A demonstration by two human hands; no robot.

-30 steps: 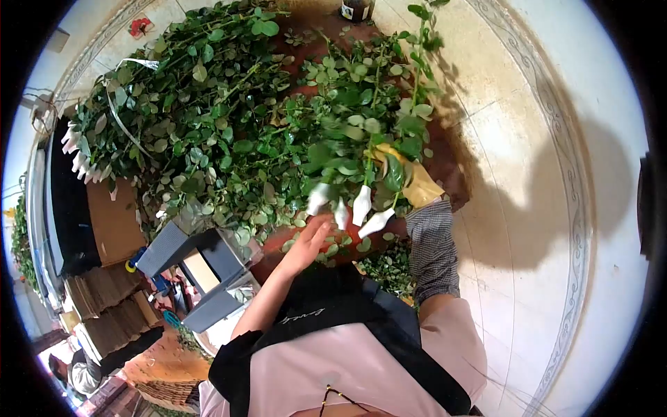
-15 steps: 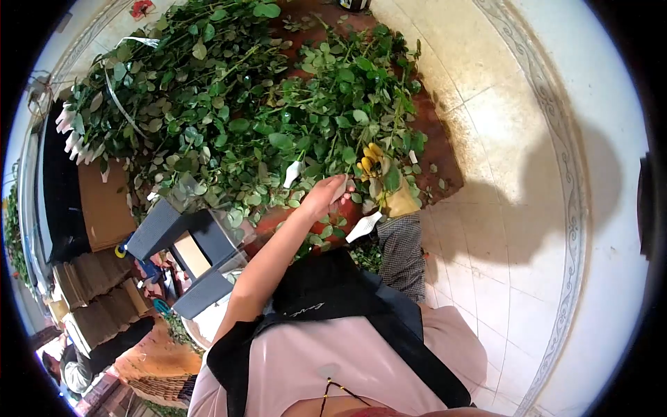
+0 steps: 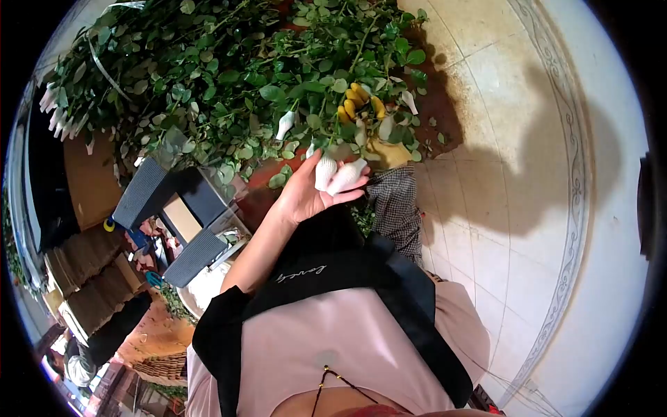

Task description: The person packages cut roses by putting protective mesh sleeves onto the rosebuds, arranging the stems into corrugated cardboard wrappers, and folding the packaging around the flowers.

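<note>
My left hand (image 3: 306, 189), bare and palm up, cradles white rose buds in netting sleeves (image 3: 345, 176), its thumb beside them and its fingers behind. My right hand (image 3: 360, 103) wears a glove with yellow fingers and a tan cuff. Its fingers are curled around leafy green rose stems (image 3: 361, 55), just beyond the left hand. Leaves partly cover the glove. Another netted white bud (image 3: 285, 125) hangs among the leaves to the left, and one more (image 3: 410, 102) lies right of the glove.
A large heap of leafy rose stems (image 3: 174, 69) covers the red-brown table (image 3: 441, 125). At left stand a grey padded stand (image 3: 142, 201), stacked cardboard (image 3: 87, 271) and a white bucket (image 3: 201, 286). Tiled floor (image 3: 479, 229) lies to the right. Another person (image 3: 76, 365) shows at lower left.
My left hand has turned palm up, with netted buds now resting on it. The stems in my gloved hand have shifted, and the view has tilted so the table sits higher.
</note>
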